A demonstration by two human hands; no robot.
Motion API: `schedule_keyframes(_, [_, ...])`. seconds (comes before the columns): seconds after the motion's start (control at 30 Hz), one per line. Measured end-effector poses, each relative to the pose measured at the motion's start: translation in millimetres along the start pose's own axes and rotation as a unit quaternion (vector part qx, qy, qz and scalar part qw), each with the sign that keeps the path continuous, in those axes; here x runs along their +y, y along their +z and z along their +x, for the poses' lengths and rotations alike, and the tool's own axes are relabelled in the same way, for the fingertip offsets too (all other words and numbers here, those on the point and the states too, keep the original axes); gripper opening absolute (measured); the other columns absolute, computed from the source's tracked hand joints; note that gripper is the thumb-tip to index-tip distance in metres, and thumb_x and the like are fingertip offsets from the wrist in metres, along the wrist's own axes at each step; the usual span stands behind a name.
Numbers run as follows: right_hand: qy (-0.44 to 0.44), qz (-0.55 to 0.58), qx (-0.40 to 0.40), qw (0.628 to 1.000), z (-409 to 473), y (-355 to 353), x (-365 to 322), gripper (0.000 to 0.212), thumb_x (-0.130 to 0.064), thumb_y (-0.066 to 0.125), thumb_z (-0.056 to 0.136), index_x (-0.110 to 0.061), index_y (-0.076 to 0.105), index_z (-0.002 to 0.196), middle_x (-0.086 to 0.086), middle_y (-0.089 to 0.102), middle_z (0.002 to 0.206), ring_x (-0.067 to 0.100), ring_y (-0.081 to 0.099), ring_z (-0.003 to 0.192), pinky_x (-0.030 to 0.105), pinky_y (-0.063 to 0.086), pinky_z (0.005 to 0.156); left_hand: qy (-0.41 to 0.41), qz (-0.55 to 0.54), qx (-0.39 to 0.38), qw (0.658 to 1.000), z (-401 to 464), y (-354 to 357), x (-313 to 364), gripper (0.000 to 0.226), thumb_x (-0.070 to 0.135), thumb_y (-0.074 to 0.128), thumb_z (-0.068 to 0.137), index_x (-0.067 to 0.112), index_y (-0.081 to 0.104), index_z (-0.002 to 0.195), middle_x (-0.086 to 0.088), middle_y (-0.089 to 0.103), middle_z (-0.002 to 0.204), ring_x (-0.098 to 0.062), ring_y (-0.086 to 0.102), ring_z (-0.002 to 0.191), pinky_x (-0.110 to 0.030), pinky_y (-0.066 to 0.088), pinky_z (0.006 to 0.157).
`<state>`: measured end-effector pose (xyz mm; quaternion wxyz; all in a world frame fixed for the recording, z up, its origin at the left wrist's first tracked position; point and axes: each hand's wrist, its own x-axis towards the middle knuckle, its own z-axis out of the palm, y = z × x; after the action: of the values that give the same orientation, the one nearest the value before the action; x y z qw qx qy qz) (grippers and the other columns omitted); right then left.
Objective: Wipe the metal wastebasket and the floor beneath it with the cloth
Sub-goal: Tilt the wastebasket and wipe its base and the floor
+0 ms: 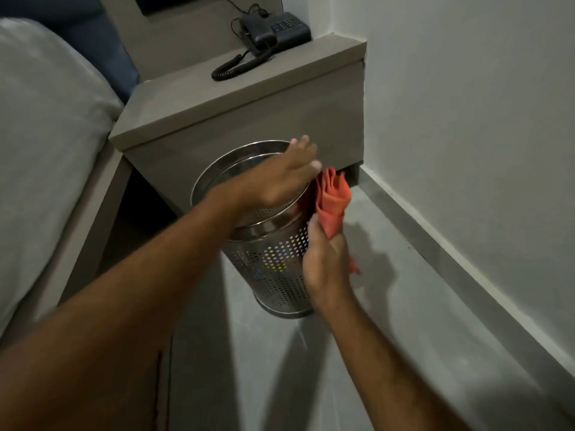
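A perforated metal wastebasket (267, 259) stands on the grey floor (389, 321) in front of a bedside cabinet, tilted slightly toward me. My left hand (280, 178) lies across its shiny rim with the fingers spread over the far right edge. My right hand (323, 262) grips a folded orange-red cloth (333, 197) and presses it against the basket's right side, just below the rim. A corner of the cloth hangs out below my palm. The inside of the basket is mostly hidden by my left hand.
A grey bedside cabinet (242, 113) stands right behind the basket with a black corded telephone (273, 29) on top. A bed with grey bedding (46, 135) fills the left. A white wall (466, 119) and skirting run along the right.
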<state>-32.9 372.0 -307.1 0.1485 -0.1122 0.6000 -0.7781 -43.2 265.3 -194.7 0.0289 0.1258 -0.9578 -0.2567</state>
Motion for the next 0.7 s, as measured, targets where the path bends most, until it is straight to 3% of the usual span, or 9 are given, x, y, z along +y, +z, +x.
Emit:
schedule_keyframes(0.07, [-0.058, 0.051, -0.027, 0.997, 5.4, 7.9, -14.4, 0.031, -0.043, 0.05, 0.093, -0.045, 0.065, 0.12, -0.015, 0.07, 0.123, 0.006, 0.066, 0.123, 0.022, 0.05, 0.105, 0.069, 0.019, -0.055, 0.996, -28.0, -6.6, -13.7, 0.056, 0.036, 0.034, 0.1, 0.021, 0.018, 0.152, 0.005, 0.003, 0.161, -0.01, -0.01, 0.146, -0.029, -0.003, 0.119])
schedule_keyframes(0.17, [-0.075, 0.074, -0.014, 0.994, -1.7, 14.2, 8.1, 0.06, -0.043, 0.051, 0.09, -0.022, 0.054, 0.145, 0.002, 0.062, 0.143, 0.014, 0.058, 0.135, 0.032, 0.046, 0.116, 0.078, 0.047, -0.044, 0.995, -35.1, -6.4, -12.6, 0.056, 0.03, 0.032, 0.098, 0.018, 0.019, 0.151, 0.001, 0.009, 0.162, -0.012, -0.005, 0.148, -0.035, -0.001, 0.121])
schedule_keyframes(0.23, [-0.009, 0.085, 0.007, 0.996, -21.1, 10.6, 40.2, 0.072, -0.042, 0.056, 0.084, -0.017, 0.047, 0.151, 0.006, 0.058, 0.147, 0.019, 0.053, 0.14, 0.027, 0.041, 0.119, 0.066, 0.068, -0.032, 0.995, -31.2, -4.8, -6.6, 0.054, 0.027, 0.032, 0.1, 0.014, 0.02, 0.151, -0.003, 0.011, 0.162, -0.012, -0.003, 0.149, -0.036, -0.001, 0.122])
schedule_keyframes(0.3, [0.095, 0.046, 0.027, 0.994, -36.6, -5.8, 76.3, 0.067, -0.042, 0.058, 0.083, -0.019, 0.051, 0.145, 0.01, 0.06, 0.143, 0.027, 0.052, 0.136, 0.004, 0.035, 0.108, 0.055, 0.072, -0.026, 0.996, -27.8, -2.7, -3.6, 0.052, 0.026, 0.031, 0.101, 0.014, 0.02, 0.151, -0.002, 0.011, 0.162, -0.012, -0.005, 0.149, -0.036, -0.002, 0.122])
schedule_keyframes(0.37, [0.15, -0.075, 0.01, 0.986, -44.1, -20.0, 97.7, 0.057, -0.038, 0.051, 0.1, -0.018, 0.042, 0.153, 0.013, 0.053, 0.152, 0.031, 0.05, 0.14, 0.013, 0.033, 0.112, 0.034, 0.066, -0.013, 0.997, -25.8, -1.4, -4.3, 0.052, 0.026, 0.029, 0.102, 0.016, 0.019, 0.151, -0.002, 0.01, 0.162, -0.013, -0.005, 0.149, -0.037, -0.002, 0.121])
schedule_keyframes(0.43, [0.165, -0.104, 0.046, 0.98, -33.0, -18.9, 96.2, 0.052, -0.039, 0.045, 0.107, -0.028, 0.038, 0.157, 0.0, 0.057, 0.143, 0.028, 0.053, 0.138, 0.028, 0.033, 0.114, 0.016, 0.056, -0.007, 0.998, -20.1, -0.3, 0.4, 0.052, 0.027, 0.029, 0.102, 0.016, 0.019, 0.151, -0.002, 0.01, 0.162, -0.015, -0.005, 0.149, -0.039, -0.003, 0.121])
schedule_keyframes(0.5, [0.117, -0.065, 0.057, 0.989, -16.9, -0.8, 63.6, 0.047, -0.038, 0.047, 0.102, -0.03, 0.051, 0.148, -0.008, 0.06, 0.123, 0.022, 0.06, 0.127, 0.019, 0.03, 0.102, -0.004, 0.059, 0.009, 0.998, -15.2, 1.3, 3.6, 0.052, 0.026, 0.03, 0.101, 0.014, 0.02, 0.151, -0.005, 0.011, 0.162, -0.019, -0.003, 0.15, -0.041, -0.002, 0.121])
schedule_keyframes(0.6, [-0.03, 0.039, 0.058, 0.997, 0.3, 29.4, 13.4, 0.053, -0.038, 0.051, 0.09, -0.022, 0.061, 0.139, -0.004, 0.069, 0.124, 0.004, 0.065, 0.111, 0.003, 0.041, 0.092, -0.041, 0.069, 0.031, 0.996, -0.3, 2.1, 7.6, 0.052, 0.025, 0.031, 0.1, 0.01, 0.024, 0.149, -0.011, 0.014, 0.162, -0.028, -0.002, 0.15, -0.048, -0.001, 0.119])
schedule_keyframes(0.7, [-0.065, 0.087, 0.054, 0.993, 0.6, 38.6, 13.5, 0.057, -0.032, 0.053, 0.092, -0.013, 0.053, 0.146, 0.002, 0.065, 0.134, 0.003, 0.063, 0.12, 0.014, 0.048, 0.101, -0.08, 0.052, 0.045, 0.994, 9.4, 6.0, 9.5, 0.049, 0.026, 0.031, 0.098, 0.011, 0.033, 0.144, -0.012, 0.015, 0.161, -0.033, -0.003, 0.149, -0.053, -0.002, 0.117])
